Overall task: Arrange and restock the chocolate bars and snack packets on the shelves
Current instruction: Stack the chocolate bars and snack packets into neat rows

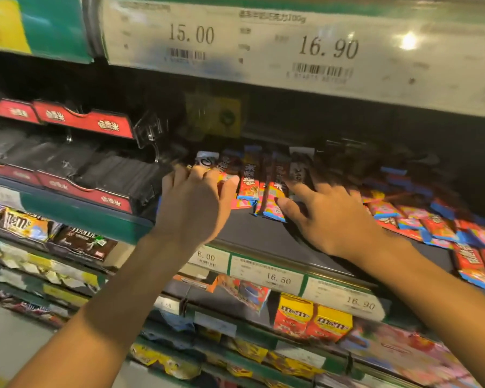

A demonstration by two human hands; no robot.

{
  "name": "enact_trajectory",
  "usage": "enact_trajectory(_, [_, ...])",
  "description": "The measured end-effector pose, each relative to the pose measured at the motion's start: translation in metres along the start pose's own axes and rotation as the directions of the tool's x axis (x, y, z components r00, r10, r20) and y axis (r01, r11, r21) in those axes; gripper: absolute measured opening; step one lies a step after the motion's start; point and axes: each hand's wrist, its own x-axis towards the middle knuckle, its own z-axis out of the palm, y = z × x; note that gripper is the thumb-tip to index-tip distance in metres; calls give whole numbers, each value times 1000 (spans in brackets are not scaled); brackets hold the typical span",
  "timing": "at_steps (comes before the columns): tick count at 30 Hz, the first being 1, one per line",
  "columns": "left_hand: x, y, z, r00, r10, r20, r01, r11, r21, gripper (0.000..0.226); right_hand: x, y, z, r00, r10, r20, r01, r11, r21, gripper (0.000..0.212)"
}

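Observation:
A short row of red and brown chocolate bars [263, 183] stands on edge at the middle of a dark shelf [263, 236]. My left hand [192, 208] is at the row's left end, fingers curled over the leftmost bars. My right hand [328, 217] lies at the row's right end, fingers spread and fairly straight, touching the rightmost bars. More red and blue bars [437, 228] lie scattered flat on the shelf to the right.
Red display boxes [87, 121] with black packets stand at the left. Above hangs a price strip [291, 49] reading 15.00 and 16.90. Below the shelf's front price rail [277, 278] are yellow M&M's boxes [314, 320] and other snack packets [25, 225].

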Motion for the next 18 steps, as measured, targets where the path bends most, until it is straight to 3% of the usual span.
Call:
enact_trajectory(2, [2, -6, -5, 999, -30, -22, 29, 998, -56, 58, -2, -1, -5, 999, 31, 18, -32, 999, 14, 53])
enact_trajectory(5, [11, -18, -12, 992, -124, -10, 117, 954, -276, 36, 2, -5, -14, 998, 58, -14, -58, 998, 19, 45])
enact_trajectory(8, [20, -18, -14, 977, -198, 84, 214, 934, -286, 14, 15, -9, -19, 990, 125, -61, -120, 990, 78, 35])
enact_trajectory(10, [26, -16, -20, 960, -229, 161, 265, 929, -259, 3, 32, -6, -16, 978, 205, -36, -198, 971, 137, 49])
enact_trajectory(14, [38, -12, -37, 944, -208, 258, 265, 941, -210, 11, 108, 46, 46, 936, 311, 162, -341, 916, 210, 90])
enact_trajectory(16, [43, -13, -41, 934, -206, 293, 267, 946, -186, 8, 130, 58, 60, 908, 297, 296, -376, 889, 262, 89])
enact_trajectory(18, [47, -14, -43, 918, -216, 332, 281, 946, -162, 20, 112, 37, 32, 888, 262, 379, -395, 856, 335, 74])
